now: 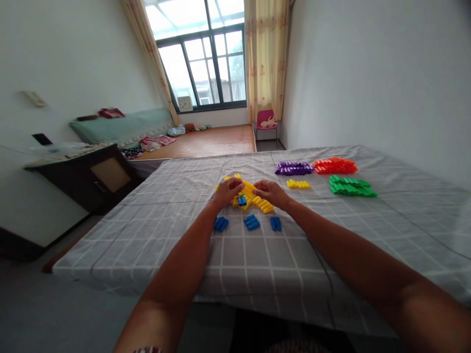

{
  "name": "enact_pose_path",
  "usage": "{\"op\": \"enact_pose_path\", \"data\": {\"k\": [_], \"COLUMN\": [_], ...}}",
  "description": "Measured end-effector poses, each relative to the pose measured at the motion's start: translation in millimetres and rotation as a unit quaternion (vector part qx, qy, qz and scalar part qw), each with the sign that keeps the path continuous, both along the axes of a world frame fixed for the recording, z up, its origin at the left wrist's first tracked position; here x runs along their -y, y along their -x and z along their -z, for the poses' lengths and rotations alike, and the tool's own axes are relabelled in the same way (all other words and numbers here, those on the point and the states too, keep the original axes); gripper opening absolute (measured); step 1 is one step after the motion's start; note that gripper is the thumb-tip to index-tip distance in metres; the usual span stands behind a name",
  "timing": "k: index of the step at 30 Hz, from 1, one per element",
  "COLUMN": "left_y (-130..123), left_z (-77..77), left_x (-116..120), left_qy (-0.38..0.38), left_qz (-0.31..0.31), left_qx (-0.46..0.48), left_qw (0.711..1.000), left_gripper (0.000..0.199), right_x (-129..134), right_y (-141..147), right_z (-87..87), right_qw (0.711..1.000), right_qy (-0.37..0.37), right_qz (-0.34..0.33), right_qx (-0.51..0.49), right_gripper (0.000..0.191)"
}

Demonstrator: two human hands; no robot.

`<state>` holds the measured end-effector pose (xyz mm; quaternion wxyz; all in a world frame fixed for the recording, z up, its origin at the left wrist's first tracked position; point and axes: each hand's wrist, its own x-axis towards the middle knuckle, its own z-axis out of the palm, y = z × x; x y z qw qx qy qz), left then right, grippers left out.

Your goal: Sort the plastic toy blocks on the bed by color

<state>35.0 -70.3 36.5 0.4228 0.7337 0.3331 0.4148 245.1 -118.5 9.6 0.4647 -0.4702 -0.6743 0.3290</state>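
Note:
Both hands work at a pile of yellow and blue clip-like plastic pieces on the table. My left hand point(227, 191) and my right hand point(271, 192) pinch a yellow plastic piece point(248, 188) between them, one at each end. Below it lie more yellow pieces point(264, 205), with a small blue piece point(242, 200) among them. Nearer to me are three small groups of blue pieces: a left group point(221, 224), a middle group point(251, 222) and a right group point(275, 223). Part of the pile is hidden behind my hands.
To the right stand purple pieces point(294, 168), red-orange pieces point(335, 165), green pieces point(352, 186) and a short yellow row point(298, 184). A grey checked cloth point(147, 235) covers the table. Beyond are a bed point(213, 141), a pink chair point(266, 119) and a dark cabinet point(84, 179).

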Motion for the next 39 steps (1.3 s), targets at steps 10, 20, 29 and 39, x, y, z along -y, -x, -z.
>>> {"op": "enact_pose_path", "data": {"k": [10, 20, 29, 39], "left_y": [27.1, 67.5, 80.8, 79.3], "left_z": [-2.7, 1.4, 16.9, 23.0], "left_x": [-19.6, -48.6, -60.3, -59.9], "left_qy": [-0.152, -0.193, -0.111, -0.104], "left_qz": [-0.131, -0.312, -0.332, -0.302], "left_qx": [-0.159, -0.195, -0.314, -0.36], "left_qw": [0.967, 0.91, 0.883, 0.877], "left_gripper": [0.036, 0.04, 0.041, 0.041], "right_x": [0.8, -5.3, 8.7, 13.4], "right_y": [-19.8, -140.6, -195.3, -175.5], "right_z": [1.8, -15.6, -2.6, -3.7], "right_qw": [0.998, 0.916, 0.811, 0.789], "right_qy": [0.026, -0.036, 0.133, 0.106], "right_qz": [0.042, 0.369, 0.427, 0.422], "right_qx": [0.025, 0.155, 0.377, 0.433], "right_gripper": [0.028, 0.025, 0.022, 0.033]}}
